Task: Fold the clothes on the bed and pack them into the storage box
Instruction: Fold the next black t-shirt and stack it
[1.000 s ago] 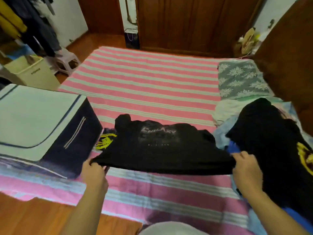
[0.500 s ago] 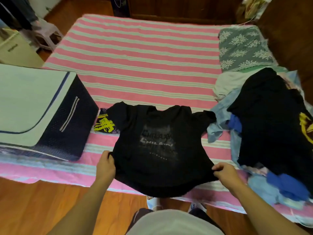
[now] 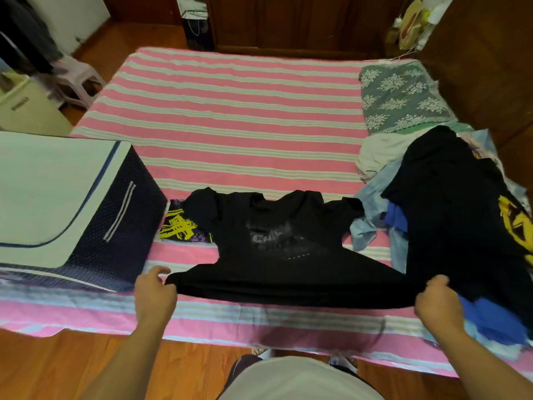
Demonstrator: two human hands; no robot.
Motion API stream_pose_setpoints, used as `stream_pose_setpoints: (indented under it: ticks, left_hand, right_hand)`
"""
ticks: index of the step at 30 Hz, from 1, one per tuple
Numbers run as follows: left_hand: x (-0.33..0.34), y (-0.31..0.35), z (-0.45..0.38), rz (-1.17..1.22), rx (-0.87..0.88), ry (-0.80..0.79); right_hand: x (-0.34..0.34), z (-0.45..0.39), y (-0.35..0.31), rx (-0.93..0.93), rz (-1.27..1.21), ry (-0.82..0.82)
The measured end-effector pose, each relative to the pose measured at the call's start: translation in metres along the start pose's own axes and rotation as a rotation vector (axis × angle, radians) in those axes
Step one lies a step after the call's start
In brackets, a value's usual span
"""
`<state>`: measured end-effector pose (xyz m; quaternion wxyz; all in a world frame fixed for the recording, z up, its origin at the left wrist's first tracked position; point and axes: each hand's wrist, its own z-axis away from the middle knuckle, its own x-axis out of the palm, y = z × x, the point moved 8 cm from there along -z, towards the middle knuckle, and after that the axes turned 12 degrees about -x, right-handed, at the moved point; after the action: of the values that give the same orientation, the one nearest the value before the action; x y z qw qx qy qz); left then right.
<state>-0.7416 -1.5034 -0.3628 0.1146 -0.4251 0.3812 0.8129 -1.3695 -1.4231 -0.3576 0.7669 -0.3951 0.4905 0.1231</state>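
Note:
A black T-shirt [image 3: 277, 249] with a grey print lies stretched over the near part of the pink striped bed [image 3: 245, 116], collar away from me. My left hand [image 3: 154, 295] grips its hem at the left corner. My right hand [image 3: 437, 304] grips the hem at the right corner, holding it taut and lifted. A navy storage box [image 3: 115, 226] with a pale closed lid stands on the bed at the left. A pile of unfolded clothes [image 3: 461, 215], mostly black and blue, lies at the right.
A dark garment with a yellow print [image 3: 180, 228] peeks out between the box and the T-shirt. A grey patterned pillow [image 3: 401, 96] lies at the far right. A plastic stool [image 3: 78, 79] and a cream bin [image 3: 26, 111] stand on the floor left of the bed.
The T-shirt's hem has been pulled wide and taut again between my hands. My hands have moved apart, and the shirt lies flatter on the bed.

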Motion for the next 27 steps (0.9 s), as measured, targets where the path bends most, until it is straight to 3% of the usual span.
stream_pose_setpoints:
  ticks: [3,5,9,13,18,20,23,25,27]
  left_hand:
    - [0.030,-0.015,0.006,0.212,-0.150,-0.231]
    - [0.045,-0.026,0.012,0.489,-0.312,-0.376]
    - [0.053,-0.039,0.024,0.715,-0.478,-0.515]
    - [0.058,-0.068,0.026,0.693,-0.584,-0.479]
    - [0.064,-0.112,0.036,0.787,-0.731,-0.489]
    - [0.066,-0.121,0.038,0.822,-0.751,-0.485]
    - [0.070,-0.122,0.034,0.699,-0.762,-0.422]
    - [0.075,-0.114,0.029,0.540,-0.785,-0.430]
    - [0.081,-0.092,0.021,0.471,-0.877,-0.511]
  right_hand:
    - [0.035,0.007,0.013,0.296,-0.690,-0.067]
    - [0.046,0.012,0.012,0.312,-0.872,-0.052]
    - [0.058,0.019,0.001,0.251,-0.922,-0.107]
    - [0.066,0.033,0.002,0.258,-0.895,-0.185]
    - [0.078,0.076,0.052,0.462,-0.800,-0.371]
    - [0.080,0.085,0.059,0.503,-0.860,-0.355]
    - [0.083,0.086,0.042,0.565,-1.113,-0.224]
    - [0.091,0.079,0.033,0.686,-1.133,-0.164]
    - [0.098,0.076,0.018,0.884,-1.067,-0.224]
